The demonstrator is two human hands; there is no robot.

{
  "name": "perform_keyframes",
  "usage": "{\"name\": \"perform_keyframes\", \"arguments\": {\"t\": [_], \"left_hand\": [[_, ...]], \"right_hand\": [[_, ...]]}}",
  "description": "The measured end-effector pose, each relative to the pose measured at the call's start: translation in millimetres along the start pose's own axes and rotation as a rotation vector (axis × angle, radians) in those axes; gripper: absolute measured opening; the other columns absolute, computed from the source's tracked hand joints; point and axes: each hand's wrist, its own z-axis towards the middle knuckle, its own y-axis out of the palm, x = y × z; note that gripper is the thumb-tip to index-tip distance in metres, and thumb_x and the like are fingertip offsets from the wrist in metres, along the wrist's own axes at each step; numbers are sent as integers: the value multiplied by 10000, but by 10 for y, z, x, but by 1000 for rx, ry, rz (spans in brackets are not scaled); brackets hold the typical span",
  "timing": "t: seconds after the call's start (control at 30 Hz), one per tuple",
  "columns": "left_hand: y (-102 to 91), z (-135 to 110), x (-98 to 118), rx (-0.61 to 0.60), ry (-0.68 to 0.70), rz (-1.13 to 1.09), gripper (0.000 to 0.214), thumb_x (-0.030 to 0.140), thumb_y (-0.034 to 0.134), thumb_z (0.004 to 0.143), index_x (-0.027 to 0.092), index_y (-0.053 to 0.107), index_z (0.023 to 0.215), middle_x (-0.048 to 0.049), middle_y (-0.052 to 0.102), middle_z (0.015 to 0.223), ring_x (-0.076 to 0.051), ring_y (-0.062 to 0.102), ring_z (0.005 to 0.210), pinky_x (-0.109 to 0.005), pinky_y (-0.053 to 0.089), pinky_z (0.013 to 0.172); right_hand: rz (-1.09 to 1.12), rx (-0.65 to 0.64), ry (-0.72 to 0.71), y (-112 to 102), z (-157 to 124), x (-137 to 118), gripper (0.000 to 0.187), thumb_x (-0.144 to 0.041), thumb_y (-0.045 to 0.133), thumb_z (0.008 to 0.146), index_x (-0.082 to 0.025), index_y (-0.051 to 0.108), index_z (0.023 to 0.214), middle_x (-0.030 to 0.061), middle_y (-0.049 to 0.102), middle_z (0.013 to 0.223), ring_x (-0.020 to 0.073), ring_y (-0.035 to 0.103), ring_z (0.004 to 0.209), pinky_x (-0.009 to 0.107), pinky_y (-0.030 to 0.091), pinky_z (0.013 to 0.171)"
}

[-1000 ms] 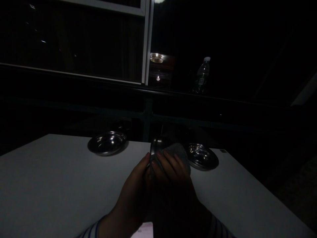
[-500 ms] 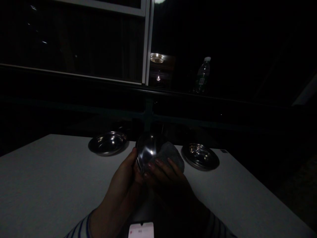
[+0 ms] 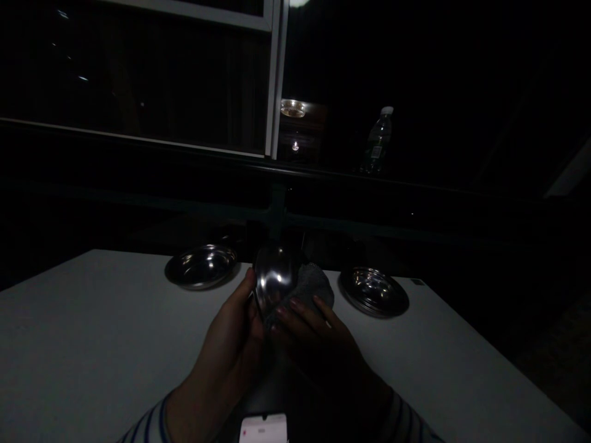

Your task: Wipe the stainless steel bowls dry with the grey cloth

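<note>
Head view: steel bowl point(image 3: 272, 280) tilted over desk point(image 3: 115, 326), directly ahead, between hands; round, no long axis. Left hand point(image 3: 233, 335) closed on its left edge; right hand point(image 3: 321, 344), fingers slightly bent, holds cloth point(image 3: 316, 284) against right side.

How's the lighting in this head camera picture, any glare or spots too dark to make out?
Head view: very dim overall, the right hand in deeper shadow than the left hand; head view: glare spots on the metal bowl, left metal dish and right metal dish, none on the gray cloth; head view: phone screen glowing, background beyond the table mostly too black to read.
</note>
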Motion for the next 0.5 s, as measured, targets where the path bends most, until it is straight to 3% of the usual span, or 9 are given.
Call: {"name": "perform_keyframes", "arguments": {"t": [0.13, 0.3, 0.5], "left_hand": [[-8, -28, -96, -45, -144, 3, 275, 288, 474, 848, 147, 633, 672, -4, 585, 495, -102, 570, 450, -179, 439, 425], [-35, -68, -228, -19, -141, 85, 274, 359, 530, 806, 166, 616, 632, 17, 566, 491, -124, 598, 528, -203, 476, 532], [-66, -109, -263, 133, 52, 429, 387, 515, 532, 738, 191, 579, 532, 19, 534, 457, -139, 527, 478, -236, 432, 489]], "right_hand": [[32, -13, 49, -44, 37, -13, 267, -227, 443, 889, -205, 564, 1126, 13, 590, 1184, 188, 397, 1217, 417, 282, 1055], [58, -25, 161, -143, 88, 14, 295, -277, 398, 903, -164, 561, 1122, 57, 600, 1175, 210, 439, 1189, 420, 288, 1030], [50, 8, 221, -183, 150, -3, 312, -275, 385, 898, -138, 557, 1119, 89, 590, 1189, 219, 447, 1191, 425, 291, 1023]]}}
